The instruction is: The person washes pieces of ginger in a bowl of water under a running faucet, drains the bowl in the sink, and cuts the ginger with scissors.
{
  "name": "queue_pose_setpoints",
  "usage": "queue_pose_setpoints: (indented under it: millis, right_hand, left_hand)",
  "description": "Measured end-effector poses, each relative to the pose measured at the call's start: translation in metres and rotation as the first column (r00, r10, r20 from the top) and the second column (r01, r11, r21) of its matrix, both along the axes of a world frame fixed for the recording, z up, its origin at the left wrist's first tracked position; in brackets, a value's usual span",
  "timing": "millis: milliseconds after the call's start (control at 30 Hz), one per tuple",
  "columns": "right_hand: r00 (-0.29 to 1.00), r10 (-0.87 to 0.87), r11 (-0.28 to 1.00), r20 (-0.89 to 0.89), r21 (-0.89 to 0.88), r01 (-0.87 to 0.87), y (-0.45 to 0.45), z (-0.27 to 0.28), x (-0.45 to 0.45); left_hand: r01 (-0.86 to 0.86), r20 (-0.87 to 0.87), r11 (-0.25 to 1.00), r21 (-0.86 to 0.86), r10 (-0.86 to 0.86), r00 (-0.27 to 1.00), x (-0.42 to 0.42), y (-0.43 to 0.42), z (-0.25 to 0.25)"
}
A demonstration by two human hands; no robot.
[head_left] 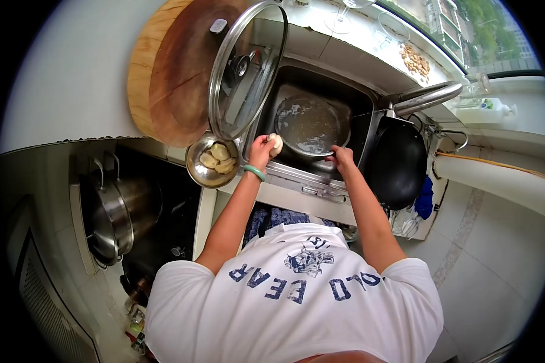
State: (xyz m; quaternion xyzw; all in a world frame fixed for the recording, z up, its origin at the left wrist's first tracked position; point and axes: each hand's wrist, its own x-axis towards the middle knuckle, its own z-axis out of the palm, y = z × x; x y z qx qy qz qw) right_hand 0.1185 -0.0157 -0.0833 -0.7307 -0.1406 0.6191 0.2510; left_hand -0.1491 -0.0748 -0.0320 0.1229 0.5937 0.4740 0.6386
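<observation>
My left hand (261, 151), with a green bangle at the wrist, is closed round a small whitish item (275, 145) at the sink's left front edge. My right hand (340, 158) grips the rim of a round metal basin (312, 124), its fingers partly hidden behind the rim. Wet and shiny inside, the basin sits in the steel sink (360, 97). Left of my left hand, a metal bowl (194, 158) holds several pale yellowish pieces (218, 158).
A glass lid (248, 69) leans by round wooden boards (175, 72) at the back left. A black wok (396, 163) stands right of the sink, below the faucet (430, 98). Steel pots (112, 212) are at the left. Glasses (339, 23) and peanut-like pieces (415, 63) lie along the sill.
</observation>
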Motion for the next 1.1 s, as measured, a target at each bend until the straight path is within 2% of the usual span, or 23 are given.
queue_pose_setpoints:
  millis: [100, 267, 367, 433, 467, 600, 767, 867, 900, 967, 1000, 1067, 1100]
  right_hand:
    - [0.993, -0.053, 0.997, -0.102, -0.056, 0.047, -0.001, 0.008, 0.004]
    - [0.991, -0.043, 0.995, -0.123, -0.094, 0.031, -0.001, 0.013, 0.011]
    - [0.970, -0.106, 0.979, -0.220, -0.195, 0.062, -0.009, 0.009, 0.019]
    - [0.864, -0.204, 0.951, -0.460, -0.301, 0.065, -0.017, 0.002, 0.024]
    - [0.823, -0.237, 0.940, -0.516, -0.337, 0.059, -0.021, -0.001, 0.026]
    - [0.707, -0.393, 0.897, -0.588, -0.414, 0.154, -0.030, 0.014, 0.016]
    - [0.636, -0.367, 0.917, -0.678, -0.377, 0.127, -0.037, 0.010, 0.002]
    - [0.348, -0.508, 0.857, -0.788, -0.504, 0.108, -0.043, -0.013, -0.002]
    - [0.332, -0.509, 0.858, -0.794, -0.501, 0.115, -0.042, -0.001, -0.005]
    - [0.164, -0.585, 0.807, -0.794, -0.591, 0.013, -0.043, 0.038, -0.017]
    - [0.150, -0.582, 0.810, -0.799, -0.586, 0.021, -0.044, 0.038, -0.020]
    - [-0.072, -0.744, 0.668, -0.664, -0.738, -0.099, -0.051, 0.035, -0.024]
    - [-0.083, -0.741, 0.672, -0.667, -0.734, -0.095, -0.053, 0.034, -0.025]
  left_hand:
    - [0.001, 0.013, 1.000, 0.015, -0.001, 1.000, -0.002, 0.002, 0.007]
    - [0.018, 0.042, 0.999, 0.046, -0.020, 0.999, -0.010, 0.002, 0.024]
    - [0.007, 0.066, 0.998, 0.066, -0.012, 0.998, -0.011, 0.000, 0.046]
    - [0.008, 0.069, 0.998, 0.055, -0.012, 0.998, -0.012, -0.002, 0.051]
    - [0.016, 0.074, 0.999, 0.044, -0.020, 0.997, -0.014, -0.003, 0.055]
    - [0.047, 0.067, 0.998, 0.036, -0.049, 0.997, -0.016, -0.007, 0.065]
    - [0.055, 0.053, 0.998, 0.037, -0.056, 0.997, -0.011, -0.010, 0.074]
    - [0.065, 0.037, 0.997, 0.042, -0.067, 0.997, -0.006, -0.012, 0.083]
    - [0.062, 0.029, 0.997, 0.045, -0.063, 0.998, -0.004, -0.012, 0.087]
    - [0.069, 0.009, 0.996, 0.056, -0.070, 0.998, -0.001, -0.014, 0.094]
    - [0.056, 0.006, 0.996, 0.068, -0.057, 0.998, 0.001, -0.013, 0.097]
    - [0.043, -0.004, 0.997, 0.071, -0.042, 0.999, 0.002, -0.015, 0.102]
    - [0.054, -0.009, 0.996, 0.076, -0.053, 0.999, 0.004, -0.014, 0.105]
